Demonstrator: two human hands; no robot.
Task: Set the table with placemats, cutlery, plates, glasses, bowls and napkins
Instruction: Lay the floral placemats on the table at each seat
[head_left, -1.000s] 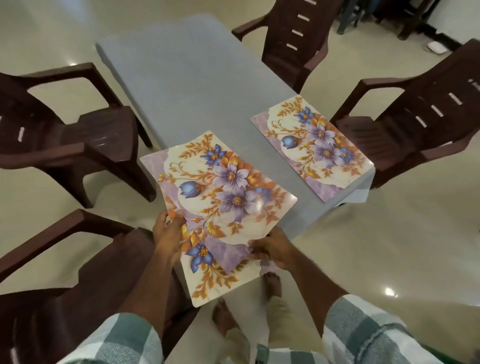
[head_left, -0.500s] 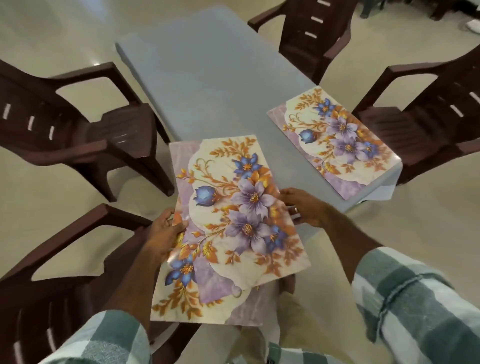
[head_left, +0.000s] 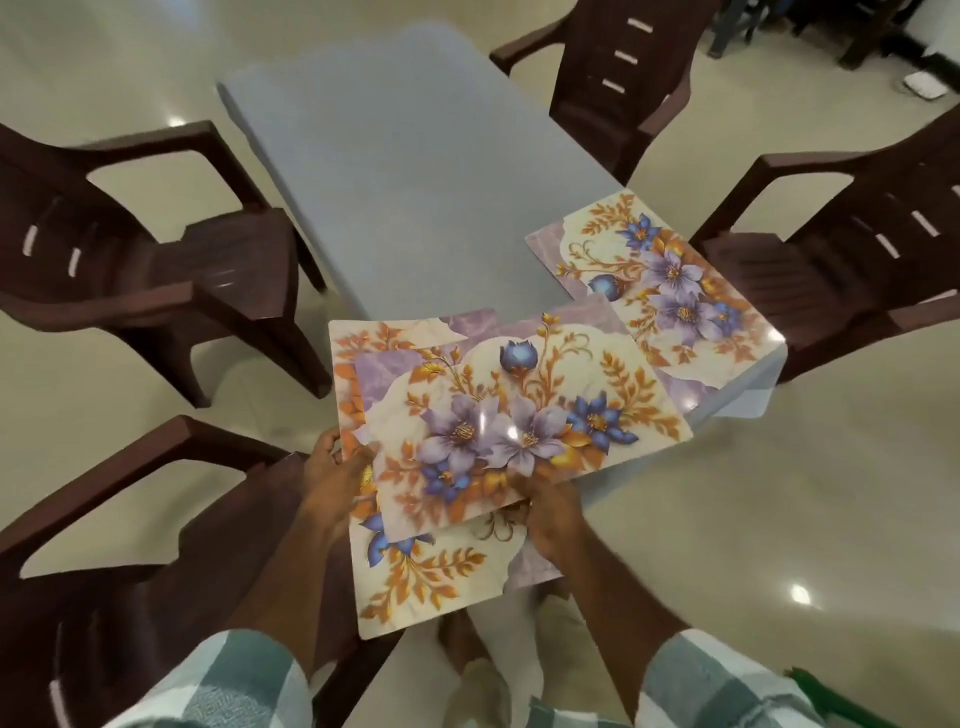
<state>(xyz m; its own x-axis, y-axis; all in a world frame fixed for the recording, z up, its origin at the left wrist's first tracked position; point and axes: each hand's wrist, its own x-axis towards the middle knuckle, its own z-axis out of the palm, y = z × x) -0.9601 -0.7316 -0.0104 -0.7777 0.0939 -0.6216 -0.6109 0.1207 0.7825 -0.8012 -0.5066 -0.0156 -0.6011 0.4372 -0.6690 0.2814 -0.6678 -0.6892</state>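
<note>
Left hand (head_left: 332, 478): grips the left edge of the lower mat (head_left: 415, 582), fingers curled round it.
Right hand (head_left: 550, 506): pinches the near edge of the top mat (head_left: 519, 410), thumb on its face.
Top mat: turned crosswise over the lower mat, held at the worktop's near end, its far corner overlapping the third mat.
Third mat (head_left: 660, 291): flat on the worktop (head_left: 415, 182) at the near right corner.
Chairs (head_left: 156, 270): dark brown, two on each side of the worktop.
</note>
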